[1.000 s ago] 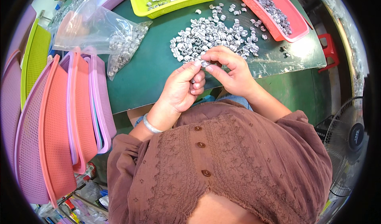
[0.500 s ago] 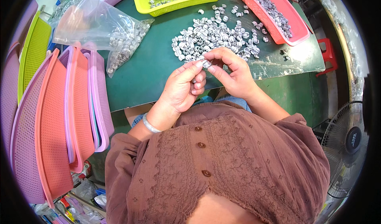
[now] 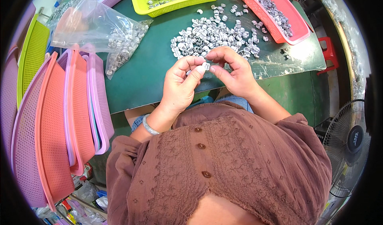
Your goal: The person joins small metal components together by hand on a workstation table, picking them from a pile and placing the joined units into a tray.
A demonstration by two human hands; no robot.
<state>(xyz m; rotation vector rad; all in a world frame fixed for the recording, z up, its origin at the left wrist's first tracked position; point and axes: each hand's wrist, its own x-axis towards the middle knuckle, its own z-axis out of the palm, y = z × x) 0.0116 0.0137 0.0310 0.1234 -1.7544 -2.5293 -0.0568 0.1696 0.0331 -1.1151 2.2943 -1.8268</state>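
In front of my body both hands meet at a small silver ridged metal piece [image 3: 206,66]. My left hand [image 3: 180,83] is closed, pinching it between thumb and forefinger. A second small piece [image 3: 188,72] shows among the curled left fingers. My right hand [image 3: 236,71] is closed too, its thumb and forefinger tips at the right side of the held piece; the exact contact is hard to see. Just beyond the fingers, a loose pile of similar metal pieces [image 3: 217,35] spreads over the green table [image 3: 153,71].
A lime-green basket [image 3: 159,11] with a few pieces stands at the far side. Right of it is a pink basket [image 3: 301,29] filled with pieces. A clear plastic bag [image 3: 127,39] of pieces lies left. Nested baskets [image 3: 52,125] crowd the left; a fan [image 3: 347,145] stands right.
The left hand has turned, its thumb now angled upward on the piece and its fingers less visible. The piece has turned to show its striped side. The right hand has barely moved.
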